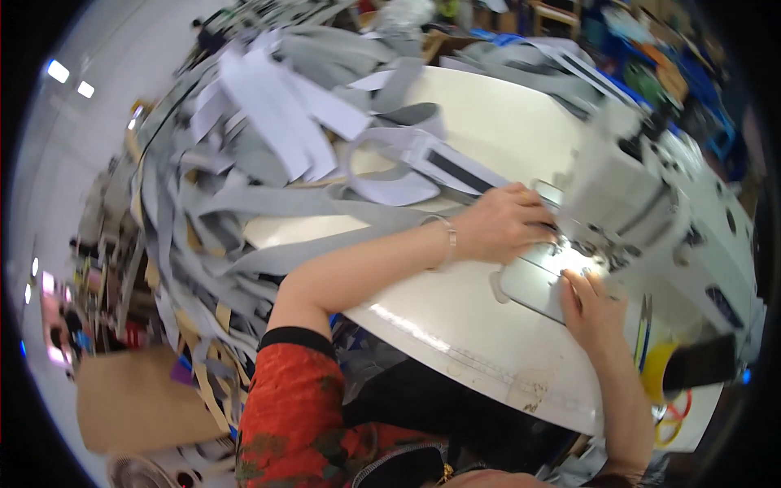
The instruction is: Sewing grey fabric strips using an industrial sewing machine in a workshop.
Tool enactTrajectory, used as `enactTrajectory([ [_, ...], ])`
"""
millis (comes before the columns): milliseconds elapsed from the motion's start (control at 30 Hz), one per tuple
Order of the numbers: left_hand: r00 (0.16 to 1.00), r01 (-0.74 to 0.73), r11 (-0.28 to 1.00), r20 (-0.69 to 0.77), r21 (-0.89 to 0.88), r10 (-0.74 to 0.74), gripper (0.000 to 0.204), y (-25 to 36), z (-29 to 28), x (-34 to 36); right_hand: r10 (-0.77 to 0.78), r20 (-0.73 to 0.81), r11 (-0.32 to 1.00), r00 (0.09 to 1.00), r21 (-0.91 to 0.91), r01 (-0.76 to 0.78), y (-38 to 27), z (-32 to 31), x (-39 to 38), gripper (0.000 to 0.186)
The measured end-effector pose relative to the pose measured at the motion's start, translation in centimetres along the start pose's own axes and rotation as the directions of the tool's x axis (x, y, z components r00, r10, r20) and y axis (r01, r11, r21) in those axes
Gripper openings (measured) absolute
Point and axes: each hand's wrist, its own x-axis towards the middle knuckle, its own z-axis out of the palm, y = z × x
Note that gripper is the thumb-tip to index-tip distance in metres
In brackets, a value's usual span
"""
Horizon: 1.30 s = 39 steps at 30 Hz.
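Note:
A white sewing machine (622, 191) stands at the right of a pale table (480, 350), its lamp lighting the needle area and the metal plate (533, 286). My left hand (506, 225) reaches in from the left, fingers bent and closed beside the needle area. What they grip is hidden. A light strip with a black band (455, 168) runs from the pile to behind this hand. Low in front of the needle, my right hand (594, 311) rests with its fingers stretched onto the plate. No held thing shows in it.
Grey fabric strips (211, 203) and white strips (277, 106) heap over the table's left side. Tweezers (644, 329), a yellow-edged roll (657, 370) and scissors with red and yellow handles (671, 423) lie at right. Brown cardboard (138, 398) stands at lower left.

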Motion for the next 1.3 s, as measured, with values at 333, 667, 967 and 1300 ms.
enactTrajectory([
  [333, 0.969, 0.234, 0.949, 0.025, 0.211, -0.244, 0.048, 0.4, -0.2, -0.8, 0.135, 0.077, 0.988, 0.988, 0.066, -0.141, -0.7, -0.2, 0.0, 0.013],
  [667, 0.554, 0.330, 0.894, -0.705, -0.303, -0.443, 0.043, -7.4, -6.8, 5.0, 0.150, 0.114, 0.988, 0.982, -0.045, -0.145, 0.2, 0.3, -0.8, 0.018],
  [967, 0.850, 0.140, 0.990, -0.513, 0.002, -0.119, 0.039, -15.8, -3.7, 18.1, 0.140, 0.106, 0.990, 0.984, -0.036, -0.137, 1.1, 0.6, -2.2, 0.027],
  [1300, 0.764, 0.635, 0.744, -0.029, 0.208, -0.644, 0.026, 2.5, -9.1, -4.7, 0.120, 0.171, 0.993, 0.978, -0.004, -0.121, 1.6, 0.1, -1.2, 0.023],
])
